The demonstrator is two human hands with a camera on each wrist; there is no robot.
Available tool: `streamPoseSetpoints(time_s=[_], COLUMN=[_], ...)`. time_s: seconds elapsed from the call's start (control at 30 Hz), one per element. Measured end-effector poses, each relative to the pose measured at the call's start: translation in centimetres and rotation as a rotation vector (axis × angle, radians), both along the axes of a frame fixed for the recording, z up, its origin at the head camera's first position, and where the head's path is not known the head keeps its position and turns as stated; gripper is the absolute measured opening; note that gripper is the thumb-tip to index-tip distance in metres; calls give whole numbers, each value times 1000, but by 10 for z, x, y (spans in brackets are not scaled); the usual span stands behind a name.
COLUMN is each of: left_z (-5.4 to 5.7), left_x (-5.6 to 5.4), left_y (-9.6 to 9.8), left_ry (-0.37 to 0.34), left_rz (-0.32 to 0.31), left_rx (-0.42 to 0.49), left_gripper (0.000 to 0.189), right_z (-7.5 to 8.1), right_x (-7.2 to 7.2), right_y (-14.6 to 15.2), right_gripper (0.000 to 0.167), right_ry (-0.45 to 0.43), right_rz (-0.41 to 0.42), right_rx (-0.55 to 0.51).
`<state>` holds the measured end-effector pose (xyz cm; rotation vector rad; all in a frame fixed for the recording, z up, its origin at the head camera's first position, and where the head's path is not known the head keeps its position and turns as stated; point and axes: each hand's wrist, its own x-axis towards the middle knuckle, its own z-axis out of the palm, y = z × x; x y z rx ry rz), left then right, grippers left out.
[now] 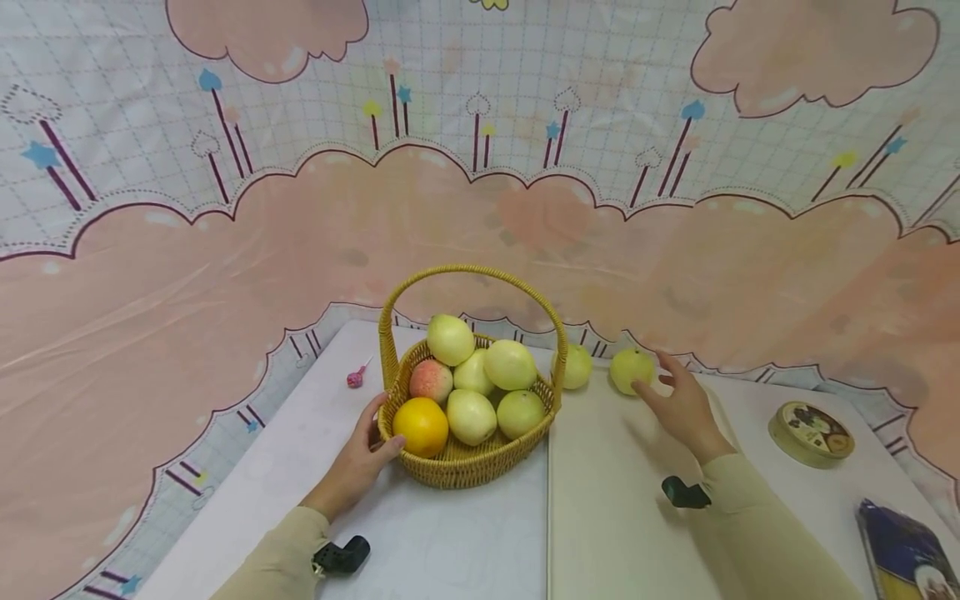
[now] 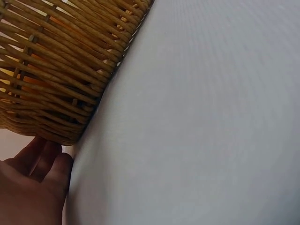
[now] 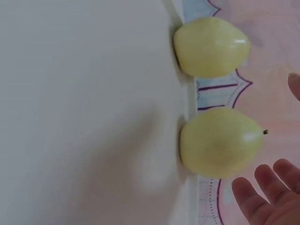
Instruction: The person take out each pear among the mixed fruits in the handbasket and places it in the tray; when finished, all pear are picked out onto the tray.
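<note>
A wicker basket (image 1: 465,475) with a tall arched handle stands on the table, holding an orange (image 1: 421,427), a peach (image 1: 431,381) and several pale green pears (image 1: 472,417). My left hand (image 1: 356,462) grips its left end, thumb at the rim beside the orange. In the left wrist view, fingers (image 2: 58,168) touch the basket's woven side low down by the tabletop. My right hand (image 1: 686,408) reaches round a yellow-green pear (image 1: 632,372) with thumb and fingers spread. The right wrist view shows its fingertips just short of that pear (image 3: 220,143).
Another pear (image 1: 576,367) stands between the basket and the right hand, at the back of a cream board (image 1: 600,500). A wrapped lollipop (image 1: 356,379) lies left. On the right are a round tin (image 1: 812,434) and a dark blue packet (image 1: 903,550). A patterned cloth (image 1: 480,225) hangs behind.
</note>
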<state>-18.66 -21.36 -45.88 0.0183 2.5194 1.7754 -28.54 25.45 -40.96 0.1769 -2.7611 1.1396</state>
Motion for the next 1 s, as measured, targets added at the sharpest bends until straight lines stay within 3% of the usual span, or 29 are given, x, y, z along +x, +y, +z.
streamPoseSetpoints(time_s=[0.23,0.53,1.0], left_z=[0,-1,0], left_x=[1,0,0], left_y=[-2,-2,-1], left_ry=[7,-7,7], left_rz=[-5,-1,-8], left_rx=[-10,-12,-1], left_gripper=[82,81,82], right_z=[4,12,25], right_x=[19,47,72], right_y=[-1,-11,-38], right_gripper=[75,71,65], right_ry=[75,87,183], right_rz=[53,103,186], right_rx=[-17,-65,-82])
